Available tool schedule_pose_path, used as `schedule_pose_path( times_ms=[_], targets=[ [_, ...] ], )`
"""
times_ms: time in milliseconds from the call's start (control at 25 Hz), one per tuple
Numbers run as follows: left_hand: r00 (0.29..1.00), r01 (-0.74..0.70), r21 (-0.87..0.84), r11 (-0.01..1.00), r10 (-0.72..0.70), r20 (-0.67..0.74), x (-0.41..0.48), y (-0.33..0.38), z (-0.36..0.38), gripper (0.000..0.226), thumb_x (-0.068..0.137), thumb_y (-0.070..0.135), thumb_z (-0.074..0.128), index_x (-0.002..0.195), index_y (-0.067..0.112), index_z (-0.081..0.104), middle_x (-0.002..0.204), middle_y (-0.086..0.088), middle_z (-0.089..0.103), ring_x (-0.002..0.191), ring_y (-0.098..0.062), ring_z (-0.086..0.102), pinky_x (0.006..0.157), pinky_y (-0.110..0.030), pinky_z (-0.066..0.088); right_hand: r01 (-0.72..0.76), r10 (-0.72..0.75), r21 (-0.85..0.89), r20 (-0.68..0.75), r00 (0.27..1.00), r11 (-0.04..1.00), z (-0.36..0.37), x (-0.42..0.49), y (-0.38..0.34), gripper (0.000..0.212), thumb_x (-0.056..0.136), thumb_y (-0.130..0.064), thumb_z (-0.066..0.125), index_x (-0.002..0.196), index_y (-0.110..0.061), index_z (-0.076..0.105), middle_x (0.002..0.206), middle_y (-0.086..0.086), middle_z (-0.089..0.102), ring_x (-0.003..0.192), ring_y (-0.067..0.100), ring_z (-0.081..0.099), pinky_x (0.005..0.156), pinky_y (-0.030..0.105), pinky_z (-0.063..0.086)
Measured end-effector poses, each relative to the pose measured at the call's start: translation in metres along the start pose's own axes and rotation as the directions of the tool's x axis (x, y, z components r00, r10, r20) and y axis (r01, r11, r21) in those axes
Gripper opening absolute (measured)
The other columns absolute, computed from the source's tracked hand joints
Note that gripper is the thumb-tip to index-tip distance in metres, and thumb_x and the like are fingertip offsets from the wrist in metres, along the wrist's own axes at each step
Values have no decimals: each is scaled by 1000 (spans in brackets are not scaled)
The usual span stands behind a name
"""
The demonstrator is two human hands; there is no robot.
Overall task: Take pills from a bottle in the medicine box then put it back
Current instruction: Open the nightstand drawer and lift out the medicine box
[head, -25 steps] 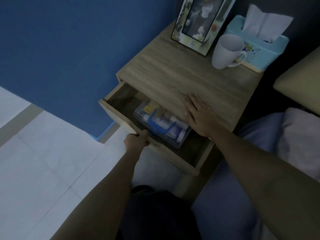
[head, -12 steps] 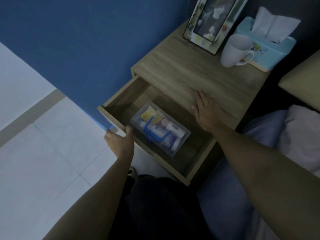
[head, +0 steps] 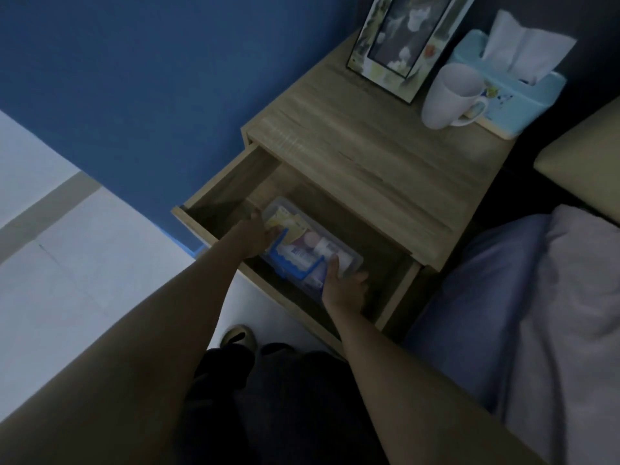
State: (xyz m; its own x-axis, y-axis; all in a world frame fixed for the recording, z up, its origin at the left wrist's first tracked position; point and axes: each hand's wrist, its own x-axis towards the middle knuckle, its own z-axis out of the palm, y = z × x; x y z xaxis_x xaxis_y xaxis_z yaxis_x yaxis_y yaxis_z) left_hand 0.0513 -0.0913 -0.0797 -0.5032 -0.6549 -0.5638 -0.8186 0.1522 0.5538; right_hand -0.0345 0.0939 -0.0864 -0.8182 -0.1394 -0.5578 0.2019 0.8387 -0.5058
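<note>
A clear plastic medicine box [head: 352,260] with a blue handle [head: 288,260] lies in the open drawer [head: 214,193] of a wooden nightstand. Through its lid I see small bottles and yellow packets. My left hand [head: 256,234] grips the box's left end, fingers curled over its edge. My right hand [head: 344,285] holds the box's near right corner, thumb on the lid. Both hands are inside the drawer. I cannot pick out the pill bottle among the contents.
On the nightstand top [head: 369,162] stand a white mug [head: 448,95], a picture frame [head: 402,41] and a light blue tissue box [head: 513,88]. A bed with blue sheet [head: 469,297] lies right. A blue wall [head: 134,78] is left. My foot [head: 238,337] rests on pale floor.
The drawer has been pulled fully out. My left hand left the drawer front and my right hand left the nightstand top; both now grip the medicine box inside.
</note>
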Motion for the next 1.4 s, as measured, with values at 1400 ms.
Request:
schedule_pose_path(
  times_ms=[1400],
  targets=[
    [959,-176,-408,896,63,-276,2,159,-115,38,84,24,66,114,1,65,115,-20,68,105,-35,65,97,-48,50,568,-556,-126,122,822,813,-159,110,-216,66,87,-65,34,110,-10,62,114,16,67,102,33,61,90,40,49]
  ],
)
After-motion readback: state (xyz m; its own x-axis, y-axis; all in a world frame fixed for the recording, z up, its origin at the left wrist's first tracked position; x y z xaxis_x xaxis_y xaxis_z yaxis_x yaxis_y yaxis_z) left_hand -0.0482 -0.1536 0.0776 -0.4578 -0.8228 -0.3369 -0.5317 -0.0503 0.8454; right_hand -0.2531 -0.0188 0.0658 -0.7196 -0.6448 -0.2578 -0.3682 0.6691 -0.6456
